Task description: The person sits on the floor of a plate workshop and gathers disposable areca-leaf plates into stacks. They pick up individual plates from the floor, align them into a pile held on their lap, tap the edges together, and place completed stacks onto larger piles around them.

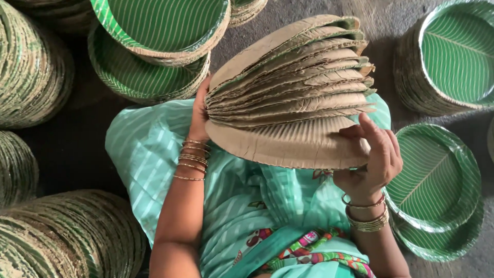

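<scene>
I hold a fanned stack of paper plates (290, 98) above my lap, their brown undersides facing me and green edges showing at the right. My left hand (199, 116) grips the stack's left edge, partly hidden behind it. My right hand (373, 157) holds the lower right rim, thumb pressing on the nearest plate. Both wrists wear thin bangles. A mint-green striped cloth (149, 154) covers my lap under the plates.
Stacks of green leaf-patterned plates surround me: two at the top (154, 31), one at upper right (453, 56), one at lower right (437, 190). Tall side-on stacks stand at left (31, 72) and lower left (67, 237). Dark floor (77, 154) lies between.
</scene>
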